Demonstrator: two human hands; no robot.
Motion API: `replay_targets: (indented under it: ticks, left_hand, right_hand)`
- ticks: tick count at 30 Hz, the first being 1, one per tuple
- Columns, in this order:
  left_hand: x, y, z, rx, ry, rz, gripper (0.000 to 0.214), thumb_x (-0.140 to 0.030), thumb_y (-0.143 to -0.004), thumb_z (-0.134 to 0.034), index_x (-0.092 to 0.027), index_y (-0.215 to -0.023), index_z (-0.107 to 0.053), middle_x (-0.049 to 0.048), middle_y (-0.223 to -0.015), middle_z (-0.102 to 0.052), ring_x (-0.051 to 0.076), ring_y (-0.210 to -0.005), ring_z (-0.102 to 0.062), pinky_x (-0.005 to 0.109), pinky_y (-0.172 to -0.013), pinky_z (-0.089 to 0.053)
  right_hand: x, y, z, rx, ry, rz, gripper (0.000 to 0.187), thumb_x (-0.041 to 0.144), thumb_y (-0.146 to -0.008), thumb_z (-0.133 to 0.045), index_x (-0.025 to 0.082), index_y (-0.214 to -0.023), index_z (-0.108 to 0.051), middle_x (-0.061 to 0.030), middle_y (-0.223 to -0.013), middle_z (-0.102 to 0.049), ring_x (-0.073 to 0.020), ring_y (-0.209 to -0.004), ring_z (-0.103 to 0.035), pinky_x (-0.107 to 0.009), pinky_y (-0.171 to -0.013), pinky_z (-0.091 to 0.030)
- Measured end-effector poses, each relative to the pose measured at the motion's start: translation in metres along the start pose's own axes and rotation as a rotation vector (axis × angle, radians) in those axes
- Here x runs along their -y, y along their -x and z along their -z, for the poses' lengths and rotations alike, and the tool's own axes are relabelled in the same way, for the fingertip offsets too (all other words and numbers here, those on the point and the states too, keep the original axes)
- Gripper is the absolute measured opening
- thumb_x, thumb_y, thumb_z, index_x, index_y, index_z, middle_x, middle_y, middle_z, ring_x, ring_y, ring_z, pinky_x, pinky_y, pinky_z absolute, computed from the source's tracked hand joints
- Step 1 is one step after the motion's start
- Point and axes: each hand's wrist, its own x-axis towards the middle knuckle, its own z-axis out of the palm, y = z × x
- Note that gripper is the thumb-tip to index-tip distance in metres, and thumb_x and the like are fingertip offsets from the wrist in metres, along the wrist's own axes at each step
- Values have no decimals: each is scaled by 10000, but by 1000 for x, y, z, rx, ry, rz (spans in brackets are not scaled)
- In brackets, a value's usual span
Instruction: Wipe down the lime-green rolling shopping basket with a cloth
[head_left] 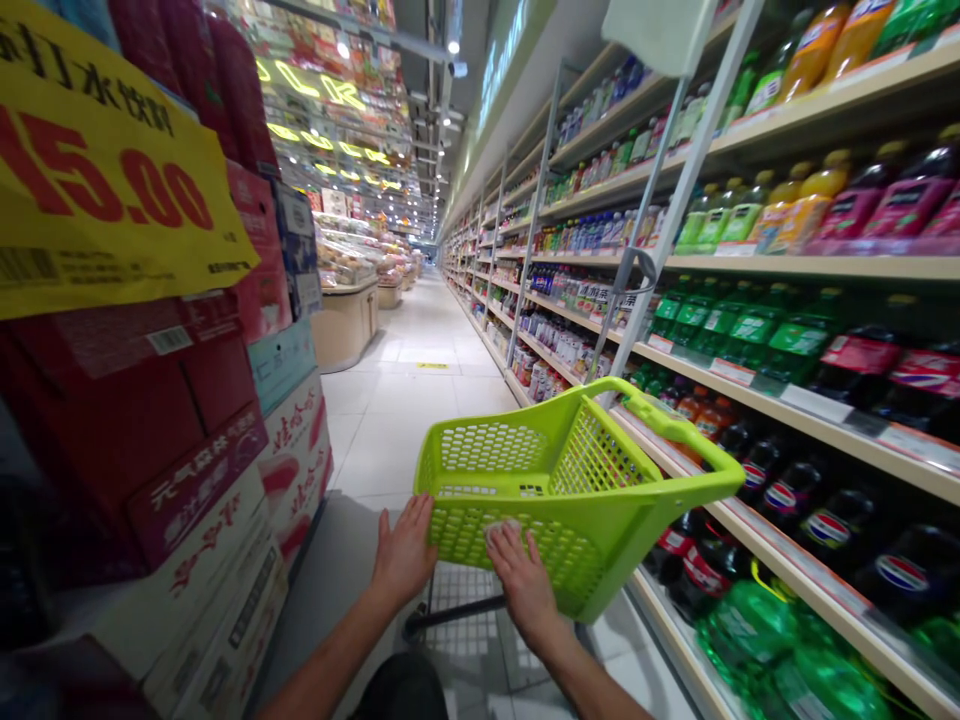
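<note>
A lime-green plastic basket (600,470) sits on a low cart frame in the aisle in front of me. My left hand (405,550) grips the basket's near left corner, fingers curled round its edge. My right hand (521,578) lies against the near mesh wall with its fingers pressed together over a small pale cloth-like patch I cannot make out clearly. The basket's inside looks bare.
Shelves of bottled drinks (787,330) run along the right, close to the basket. Stacked red and white cartons (187,470) with a yellow price sign (97,180) stand at the left. A tiled aisle (405,390) stretches ahead towards display counters (345,310).
</note>
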Motion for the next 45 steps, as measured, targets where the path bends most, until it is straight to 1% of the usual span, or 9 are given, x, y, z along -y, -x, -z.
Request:
replay_targets:
  ticks: [3,9,16,22,26,31,36,42,45]
  left_hand:
    - [5,1,4,14,37,7,625,-129,-672,-398,-154,-1293,-333,91,-1386,-337,219,-1281,-291,537,-1041,-148]
    - [10,-4,10,-3,136,23,560,-168,-689,-422,-153,-1247,-391,94,-1297,-469,201,-1213,-393,483,-1040,-194]
    - [21,-7,7,-3,305,6,653,-31,-602,-382,-115,-1250,-388,95,-1271,-496,165,-1200,-407,364,-1037,-264]
    - [45,-7,-7,-61,531,48,823,20,-602,-311,-119,-1369,-48,81,-1298,-470,106,-1209,-397,302,-1029,-299]
    - [52,-4,-8,-42,487,43,837,19,-592,-319,-137,-1372,-58,82,-1307,-460,120,-1224,-379,308,-1038,-283]
    - [37,-12,0,-70,400,76,804,20,-588,-317,-121,-1360,-141,88,-1362,-385,121,-1249,-341,313,-1036,-280]
    - [10,-18,5,36,214,32,723,6,-631,-292,-111,-1342,-225,87,-1403,-304,152,-1298,-248,416,-1050,-221]
    - [-5,-22,6,96,78,-37,735,-8,-654,-288,-170,-1362,-180,78,-1390,-323,162,-1285,-282,490,-1049,-151]
    - [-5,-23,7,85,54,-41,729,-15,-656,-295,-171,-1360,-191,84,-1374,-350,171,-1267,-318,509,-1047,-132]
  right_hand:
    - [10,-3,-1,44,-9,9,371,57,-823,-394,210,-1121,-552,-24,-1188,-569,-147,-1271,-295,-376,-1076,-96]
    - [28,-49,-13,-25,-45,21,283,212,-866,-427,219,-1120,-553,-43,-1221,-541,-181,-1269,-302,-424,-1068,-108]
    - [52,-49,-26,45,-53,165,236,245,-874,-420,213,-1034,-591,-15,-1193,-562,-190,-1184,-413,-419,-1060,-174]
    - [63,-48,-38,189,-82,190,215,231,-863,-442,197,-1002,-603,-44,-1188,-562,-195,-1164,-433,-435,-1013,-279]
    - [58,-30,-41,253,-76,197,185,228,-849,-470,193,-957,-616,-41,-1121,-602,-183,-1118,-475,-418,-1018,-277]
    - [40,-45,-29,69,-56,95,278,217,-865,-432,225,-1119,-546,-51,-1230,-530,-201,-1241,-346,-475,-1055,-157]
    - [20,-22,-23,99,5,102,209,209,-850,-454,205,-992,-607,-45,-1121,-606,-188,-1165,-440,-433,-1068,-131]
    - [2,-25,-15,35,33,18,301,209,-854,-436,212,-1137,-540,-74,-1224,-534,-207,-1251,-331,-480,-1057,-112]
    - [-3,-22,-16,87,47,17,282,178,-841,-445,204,-1093,-568,-73,-1193,-559,-200,-1229,-365,-467,-1061,-124]
